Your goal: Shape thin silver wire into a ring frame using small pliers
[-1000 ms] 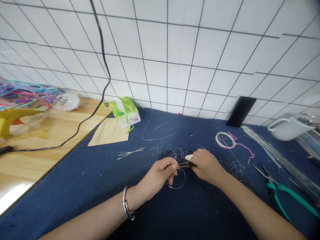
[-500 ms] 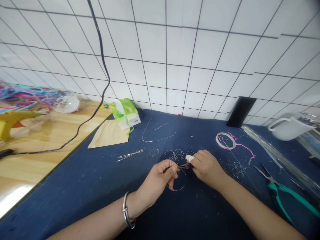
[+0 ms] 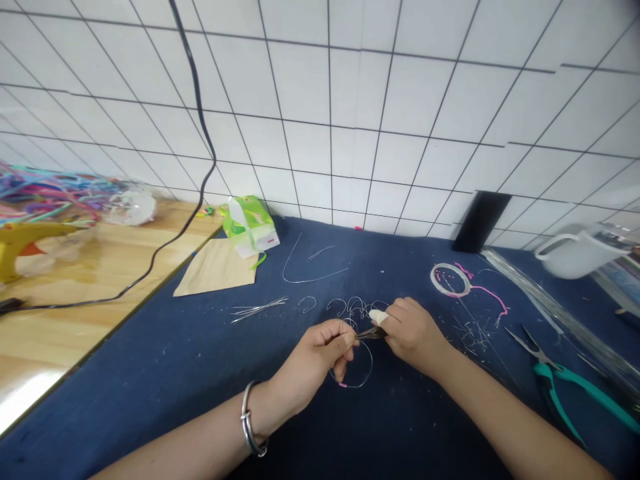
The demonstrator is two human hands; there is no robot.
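Note:
Between thumb and fingers, my left hand [image 3: 323, 350] pinches a thin wire loop [image 3: 371, 367] that hangs below it and carries a small pink section at the bottom. My right hand [image 3: 413, 333], one finger wrapped in white, grips a pair of small pliers [image 3: 369, 333]. Their jaws meet the wire at my left fingertips; the handles are hidden in my palm. Just beyond my hands lie several bent wire curls [image 3: 357, 306]. A separate wire curl [image 3: 309, 304] and a bunch of straight wire pieces [image 3: 260, 309] rest farther left on the blue cloth.
Teal-handled pliers [image 3: 547, 370] lie at right, near wire scraps [image 3: 473, 333] and a white ring dish [image 3: 433, 280] with pink bits. A wire bundle [image 3: 555, 293], black object [image 3: 481, 222] and white pitcher [image 3: 565, 257] are behind. A tissue pack [image 3: 250, 223] and yellow glue gun [image 3: 25, 243] are left.
The wire loop's pink section has shifted slightly down and left as the loop swings. Both hands keep their hold, and the view has moved a little.

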